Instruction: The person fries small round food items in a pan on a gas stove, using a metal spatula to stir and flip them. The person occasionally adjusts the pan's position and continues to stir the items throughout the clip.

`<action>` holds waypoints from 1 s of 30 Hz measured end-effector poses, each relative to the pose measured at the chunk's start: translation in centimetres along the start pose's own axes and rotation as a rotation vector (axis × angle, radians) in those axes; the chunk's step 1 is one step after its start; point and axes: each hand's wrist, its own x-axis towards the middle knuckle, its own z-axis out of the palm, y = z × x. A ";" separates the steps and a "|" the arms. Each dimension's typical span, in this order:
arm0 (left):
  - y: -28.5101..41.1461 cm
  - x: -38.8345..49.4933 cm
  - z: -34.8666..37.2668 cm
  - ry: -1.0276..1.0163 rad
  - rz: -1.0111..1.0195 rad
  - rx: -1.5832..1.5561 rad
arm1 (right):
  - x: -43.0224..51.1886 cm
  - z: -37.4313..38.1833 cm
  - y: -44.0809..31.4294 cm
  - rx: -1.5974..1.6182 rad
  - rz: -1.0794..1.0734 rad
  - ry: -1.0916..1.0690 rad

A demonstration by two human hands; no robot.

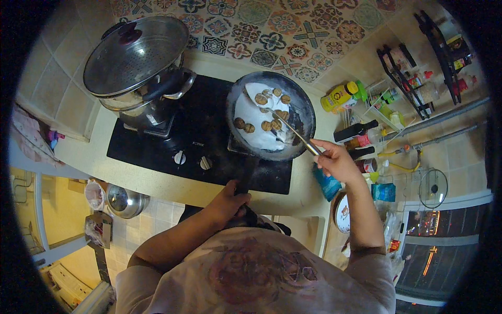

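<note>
A dark frying pan (270,115) sits on the right side of the black gas hob (200,117). White granular stuff (257,137), perhaps salt, covers much of its bottom, and several brown walnuts (261,98) in their shells lie in it. My left hand (231,202) grips the pan's black handle (246,176) close to my body. Between the fingers of my right hand (335,160) is the shaft of a metal spatula or ladle (292,129). It reaches over the rim into the pan; its head is partly hidden by the white stuff, so its exact shape is unclear.
A steamer pot (145,114) with a tilted glass lid (137,55) stands on the left of the hob. Bottles (355,131) and a yellow container (339,97) line the right wall. A blue packet (326,184) lies beside my right forearm. Two knobs (179,157) face me.
</note>
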 end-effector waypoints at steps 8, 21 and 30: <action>-0.1 0.2 -0.1 -0.032 0.020 -0.056 | 0.5 -2.7 -2.9 0.179 0.107 -0.054; 0.3 -0.2 0.2 0.004 -0.007 0.010 | -7.3 -8.6 -6.1 -0.515 -0.070 -0.041; 0.6 -0.5 0.2 -0.012 -0.007 0.010 | -2.6 -3.9 -5.0 -0.835 -0.056 -0.127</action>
